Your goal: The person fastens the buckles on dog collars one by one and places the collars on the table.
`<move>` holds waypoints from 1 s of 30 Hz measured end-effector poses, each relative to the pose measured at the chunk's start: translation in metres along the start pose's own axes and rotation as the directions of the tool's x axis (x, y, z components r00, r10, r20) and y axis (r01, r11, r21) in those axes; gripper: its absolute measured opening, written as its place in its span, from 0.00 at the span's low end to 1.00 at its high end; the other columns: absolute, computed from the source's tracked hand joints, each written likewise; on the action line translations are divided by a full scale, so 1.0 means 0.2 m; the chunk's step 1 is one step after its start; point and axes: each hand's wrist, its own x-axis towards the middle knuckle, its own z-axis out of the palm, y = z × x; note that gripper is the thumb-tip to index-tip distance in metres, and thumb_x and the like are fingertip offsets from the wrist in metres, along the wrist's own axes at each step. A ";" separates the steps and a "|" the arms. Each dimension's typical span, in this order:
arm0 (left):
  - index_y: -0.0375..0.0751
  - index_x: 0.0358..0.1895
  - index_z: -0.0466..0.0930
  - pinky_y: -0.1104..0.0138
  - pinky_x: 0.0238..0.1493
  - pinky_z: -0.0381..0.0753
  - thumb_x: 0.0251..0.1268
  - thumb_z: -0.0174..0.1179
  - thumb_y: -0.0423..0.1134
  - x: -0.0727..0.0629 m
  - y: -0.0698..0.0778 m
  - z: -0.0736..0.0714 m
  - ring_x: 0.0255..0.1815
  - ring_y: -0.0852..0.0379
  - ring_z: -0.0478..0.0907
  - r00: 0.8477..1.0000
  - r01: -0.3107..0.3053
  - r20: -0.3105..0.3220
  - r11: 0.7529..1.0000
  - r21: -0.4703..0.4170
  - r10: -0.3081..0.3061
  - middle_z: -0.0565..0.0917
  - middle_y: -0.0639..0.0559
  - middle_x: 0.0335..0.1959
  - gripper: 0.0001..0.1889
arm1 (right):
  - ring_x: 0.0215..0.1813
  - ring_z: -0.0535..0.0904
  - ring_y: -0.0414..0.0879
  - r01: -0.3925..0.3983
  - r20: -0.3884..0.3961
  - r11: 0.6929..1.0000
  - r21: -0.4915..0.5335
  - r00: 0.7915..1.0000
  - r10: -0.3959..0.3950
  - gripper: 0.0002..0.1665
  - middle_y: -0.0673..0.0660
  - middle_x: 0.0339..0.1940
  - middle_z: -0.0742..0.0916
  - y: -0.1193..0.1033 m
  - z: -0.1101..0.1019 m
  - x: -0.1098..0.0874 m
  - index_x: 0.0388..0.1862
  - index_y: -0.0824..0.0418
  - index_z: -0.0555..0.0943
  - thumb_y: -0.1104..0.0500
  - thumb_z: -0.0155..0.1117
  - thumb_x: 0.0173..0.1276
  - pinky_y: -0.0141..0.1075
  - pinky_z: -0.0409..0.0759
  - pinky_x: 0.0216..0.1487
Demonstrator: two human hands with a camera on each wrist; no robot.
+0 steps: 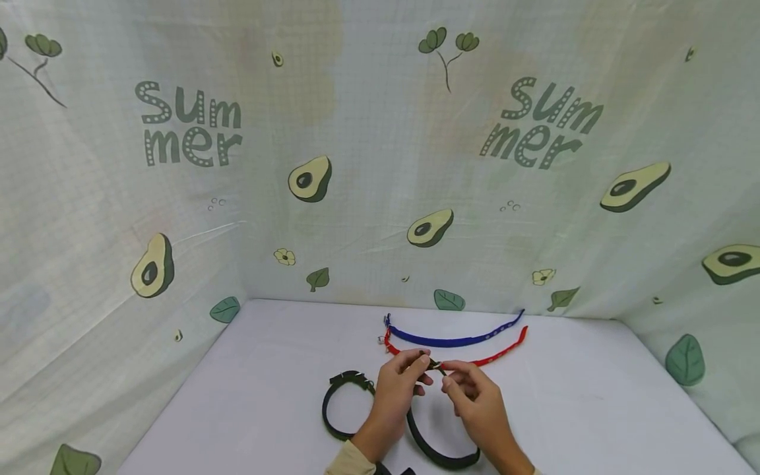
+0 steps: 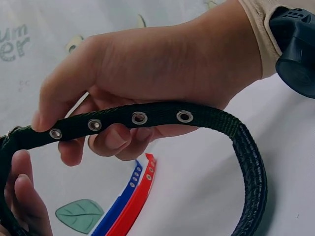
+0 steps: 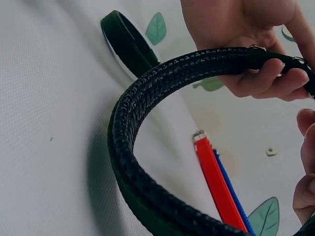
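Observation:
A dark green and black collar [image 1: 446, 460] hangs in a loop between both hands. My left hand [image 1: 396, 390] pinches its strap end, where several metal-rimmed eyelets run along the green webbing [image 2: 162, 114] in the left wrist view. Thumb and fingertips of my right hand [image 1: 482, 401] hold the other end close by, and the two ends meet between the fingertips. The fastening itself is mostly covered by fingers. In the right wrist view the padded, stitched part of the collar [image 3: 129, 128] curves below the hands.
A second dark collar [image 1: 326, 409], closed into a ring, lies left of my left hand. Behind the hands, a blue collar [image 1: 445, 342] and a red collar [image 1: 501, 353] lie stretched out on the white table [image 1: 267, 369]. A dark piece [image 1: 407, 472] shows at the bottom edge. Printed cloth [image 1: 368, 132] encloses the table.

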 end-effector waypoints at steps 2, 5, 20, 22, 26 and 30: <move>0.39 0.53 0.84 0.66 0.34 0.79 0.69 0.63 0.44 -0.01 0.01 0.01 0.34 0.55 0.82 1.000 -0.012 -0.006 1.000 0.006 0.012 0.85 0.49 0.41 0.16 | 0.19 0.75 0.43 -0.005 0.002 1.000 -0.001 1.000 0.005 0.12 0.52 0.28 0.84 -0.01 0.00 0.00 0.49 0.56 0.83 0.65 0.68 0.68 0.35 0.75 0.20; 0.39 0.54 0.83 0.67 0.34 0.79 0.70 0.62 0.43 -0.02 0.01 0.02 0.34 0.55 0.82 0.999 -0.033 0.002 0.999 0.010 0.033 0.86 0.48 0.42 0.15 | 0.19 0.74 0.43 -0.008 0.005 1.000 -0.003 1.000 0.008 0.13 0.52 0.28 0.84 -0.02 0.00 0.00 0.51 0.58 0.83 0.64 0.68 0.69 0.35 0.74 0.20; 0.35 0.53 0.84 0.68 0.34 0.78 0.70 0.61 0.40 -0.05 0.03 0.05 0.36 0.55 0.81 0.998 -0.044 0.052 0.999 -0.027 0.045 0.85 0.48 0.40 0.14 | 0.19 0.75 0.44 -0.038 -0.008 0.999 0.005 0.999 0.038 0.08 0.53 0.27 0.84 -0.05 0.00 -0.01 0.46 0.54 0.85 0.58 0.70 0.69 0.35 0.75 0.20; 0.36 0.53 0.83 0.68 0.34 0.78 0.70 0.61 0.40 -0.06 0.03 0.05 0.36 0.55 0.81 0.998 -0.051 0.044 0.998 -0.034 0.052 0.85 0.47 0.41 0.15 | 0.19 0.75 0.44 -0.034 0.001 0.999 0.011 0.999 0.034 0.08 0.52 0.26 0.84 -0.05 0.00 -0.01 0.46 0.55 0.85 0.59 0.69 0.69 0.35 0.75 0.20; 0.37 0.55 0.83 0.68 0.35 0.80 0.71 0.61 0.41 -0.05 0.02 0.06 0.38 0.55 0.79 0.997 -0.072 0.034 0.997 -0.034 0.073 0.85 0.45 0.45 0.15 | 0.19 0.75 0.44 -0.027 0.018 0.999 0.027 0.999 0.026 0.08 0.52 0.26 0.83 -0.06 0.00 -0.01 0.46 0.58 0.84 0.63 0.69 0.68 0.35 0.74 0.21; 0.38 0.56 0.82 0.65 0.38 0.81 0.72 0.60 0.42 -0.05 0.02 0.05 0.38 0.55 0.80 0.997 -0.070 0.033 0.997 -0.036 0.071 0.85 0.46 0.43 0.16 | 0.20 0.75 0.46 -0.052 0.030 0.997 0.048 0.998 0.051 0.06 0.53 0.27 0.83 -0.07 0.00 -0.02 0.44 0.60 0.84 0.65 0.67 0.69 0.35 0.74 0.21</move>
